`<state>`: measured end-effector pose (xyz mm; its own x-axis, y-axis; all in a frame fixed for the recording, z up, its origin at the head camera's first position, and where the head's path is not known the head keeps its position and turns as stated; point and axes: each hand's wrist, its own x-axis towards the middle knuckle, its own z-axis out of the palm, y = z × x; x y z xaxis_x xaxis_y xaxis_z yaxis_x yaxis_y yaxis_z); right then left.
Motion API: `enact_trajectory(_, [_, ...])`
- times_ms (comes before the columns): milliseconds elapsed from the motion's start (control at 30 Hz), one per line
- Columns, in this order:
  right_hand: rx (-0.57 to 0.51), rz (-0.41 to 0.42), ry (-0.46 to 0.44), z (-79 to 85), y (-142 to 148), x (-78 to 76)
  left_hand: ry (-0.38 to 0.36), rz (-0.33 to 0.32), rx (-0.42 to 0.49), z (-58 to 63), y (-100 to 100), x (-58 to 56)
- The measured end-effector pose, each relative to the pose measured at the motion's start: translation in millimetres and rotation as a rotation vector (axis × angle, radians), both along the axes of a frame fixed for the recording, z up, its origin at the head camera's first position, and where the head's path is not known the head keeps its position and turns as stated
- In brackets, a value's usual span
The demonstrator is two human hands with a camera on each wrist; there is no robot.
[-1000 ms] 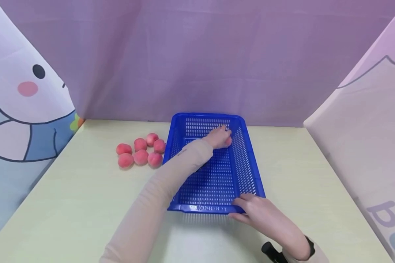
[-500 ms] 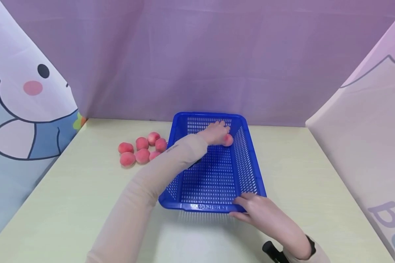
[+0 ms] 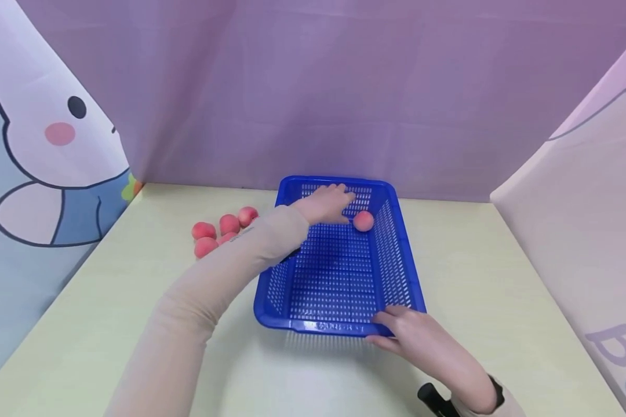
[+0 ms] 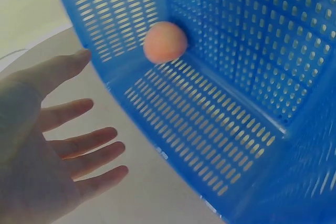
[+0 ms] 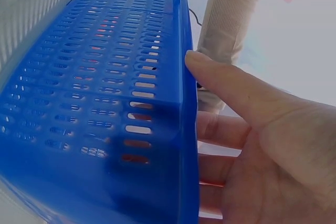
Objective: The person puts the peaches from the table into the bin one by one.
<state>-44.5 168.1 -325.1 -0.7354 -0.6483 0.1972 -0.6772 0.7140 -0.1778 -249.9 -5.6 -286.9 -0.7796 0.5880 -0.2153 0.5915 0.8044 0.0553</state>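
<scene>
A blue slotted plastic basket point(image 3: 334, 272) sits on the table. Inside it, in the far right corner, lies one pink peach point(image 3: 363, 220), also visible in the left wrist view as a pale peach point(image 4: 165, 42). My left hand point(image 3: 326, 204) is over the basket's far end, left of that peach and apart from it, with spread fingers point(image 4: 94, 145) and nothing in them. At the near right corner my right hand point(image 3: 414, 333) grips the basket's rim, the thumb point(image 5: 220, 74) on the outer side and the other fingers over the inside.
Several pink peaches point(image 3: 204, 230) lie on the table left of the basket, some hidden behind my left sleeve point(image 3: 224, 272). A purple cloth backdrop point(image 3: 313, 92) hangs behind the table point(image 3: 464, 260), with printed cloth on both sides.
My left hand has let go of the peach and drawn back to the left, its fingers spreading. The peach stays in the far right corner. My right hand keeps its hold on the rim.
</scene>
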Motion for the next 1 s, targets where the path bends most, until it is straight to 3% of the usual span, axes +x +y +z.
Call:
enact_trajectory(267, [-0.004,-0.003,-0.006,-0.3,1.1,1.2,-0.026,0.028,-0.007,18.0,-17.8,12.7])
enact_trajectory(433, [-0.010,0.000,0.015,-1.2,1.4,2.6,0.020,0.009,-0.016,27.5,-30.8,27.8])
enact_trajectory(767, [0.003,-0.020,0.014,0.1,1.8,5.4,0.125,-0.037,0.064,28.9,-66.3,55.0])
enact_trajectory(1000, [0.002,-0.020,0.040,-0.8,1.8,6.3,0.149,-0.010,0.151,24.8,-91.1,64.6])
